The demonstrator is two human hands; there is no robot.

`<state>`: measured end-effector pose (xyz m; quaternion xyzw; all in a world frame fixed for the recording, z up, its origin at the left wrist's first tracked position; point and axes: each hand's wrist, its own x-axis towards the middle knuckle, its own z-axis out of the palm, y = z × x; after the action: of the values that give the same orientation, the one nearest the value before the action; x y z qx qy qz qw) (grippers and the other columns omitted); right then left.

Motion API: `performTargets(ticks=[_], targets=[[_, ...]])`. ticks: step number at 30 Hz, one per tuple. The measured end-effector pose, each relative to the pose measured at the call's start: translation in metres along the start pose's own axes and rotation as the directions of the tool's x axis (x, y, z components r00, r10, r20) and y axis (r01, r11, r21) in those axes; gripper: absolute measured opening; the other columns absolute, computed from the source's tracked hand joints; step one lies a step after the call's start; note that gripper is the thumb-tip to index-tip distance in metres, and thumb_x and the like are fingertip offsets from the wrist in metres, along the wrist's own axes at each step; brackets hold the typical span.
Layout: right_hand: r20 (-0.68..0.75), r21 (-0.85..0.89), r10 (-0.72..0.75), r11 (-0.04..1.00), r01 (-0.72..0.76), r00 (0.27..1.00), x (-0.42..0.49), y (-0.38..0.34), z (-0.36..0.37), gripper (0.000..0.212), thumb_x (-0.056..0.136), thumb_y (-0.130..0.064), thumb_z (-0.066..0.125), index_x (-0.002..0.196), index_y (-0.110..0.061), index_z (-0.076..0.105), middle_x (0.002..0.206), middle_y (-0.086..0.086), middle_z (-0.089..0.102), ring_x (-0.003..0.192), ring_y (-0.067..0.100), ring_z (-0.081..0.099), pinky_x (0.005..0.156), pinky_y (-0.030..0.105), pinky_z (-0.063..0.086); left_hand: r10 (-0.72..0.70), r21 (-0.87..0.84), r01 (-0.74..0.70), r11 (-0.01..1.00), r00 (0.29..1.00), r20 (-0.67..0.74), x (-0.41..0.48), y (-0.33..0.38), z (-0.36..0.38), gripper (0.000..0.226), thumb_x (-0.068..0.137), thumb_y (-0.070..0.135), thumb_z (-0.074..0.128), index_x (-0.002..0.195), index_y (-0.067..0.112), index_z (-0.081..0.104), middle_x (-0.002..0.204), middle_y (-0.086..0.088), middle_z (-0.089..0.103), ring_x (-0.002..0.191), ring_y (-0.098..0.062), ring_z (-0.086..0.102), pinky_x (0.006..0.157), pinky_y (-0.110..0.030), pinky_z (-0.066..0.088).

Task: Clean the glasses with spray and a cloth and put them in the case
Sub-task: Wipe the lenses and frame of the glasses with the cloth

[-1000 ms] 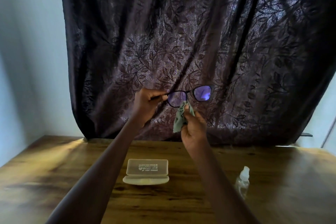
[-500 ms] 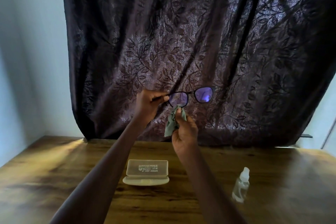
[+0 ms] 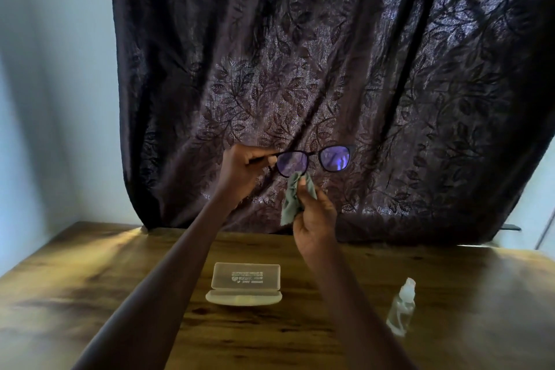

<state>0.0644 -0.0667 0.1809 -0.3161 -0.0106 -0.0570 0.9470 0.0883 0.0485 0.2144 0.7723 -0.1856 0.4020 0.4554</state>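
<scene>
The left hand [image 3: 240,171] has its fingers curled and pinches the one pair of glasses [image 3: 294,162] at the frame's end, holding them up in the air over the far side of the table [image 3: 90,294], level, with both lenses showing a violet tint. The right hand [image 3: 315,219], just below, grips one bunched green cloth [image 3: 291,201]; the top of the cloth touches the lower rim of the lens nearer the left hand, and the other lens is bare. On the table below sits one pale case [image 3: 244,285], lid up, partly crossed by the left forearm. One clear spray bottle [image 3: 401,309] stands to its right, well apart, beside the right forearm. A dark leaf-patterned curtain [image 3: 330,54] hangs behind the glasses, with a pale wall [image 3: 54,84] to the left.
</scene>
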Motion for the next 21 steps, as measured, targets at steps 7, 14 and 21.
performTargets(ticks=[7,14,21], targets=[[0.034,-0.032,-0.092,0.995,0.093,0.995,0.008,-0.021,0.007,0.017,0.089,0.003,0.050,0.077,-0.006,0.059,0.069,0.005,0.057,0.041,0.002,0.056,0.041,0.016,0.048,0.003,-0.003,-0.003,1.000,1.000,-0.015,0.001,-0.001,0.000,0.024,0.077,0.000,0.065,0.099,-0.007,0.064,0.099,-0.025,0.067,0.084,-0.019,0.063,0.067,-0.014,0.050],[0.029,-0.029,-0.027,0.999,0.028,0.999,0.001,-0.001,0.003,0.021,0.089,0.005,0.050,0.073,-0.004,0.059,0.045,-0.002,0.061,0.037,0.006,0.056,0.037,0.017,0.047,0.024,-0.005,-0.024,1.000,0.999,-0.022,0.001,0.003,0.004,0.022,0.077,0.001,0.065,0.099,-0.007,0.064,0.096,-0.025,0.068,0.082,-0.022,0.066,0.068,-0.021,0.050],[0.059,-0.039,0.005,0.999,-0.003,0.998,0.000,0.017,0.016,0.022,0.089,0.006,0.051,0.073,-0.007,0.061,0.045,-0.006,0.064,0.042,0.003,0.059,0.043,0.016,0.050,-0.004,-0.017,0.004,1.000,1.000,-0.020,-0.001,0.009,0.011,0.023,0.077,0.001,0.066,0.098,-0.007,0.064,0.097,-0.025,0.068,0.083,-0.016,0.063,0.063,-0.005,0.047]])
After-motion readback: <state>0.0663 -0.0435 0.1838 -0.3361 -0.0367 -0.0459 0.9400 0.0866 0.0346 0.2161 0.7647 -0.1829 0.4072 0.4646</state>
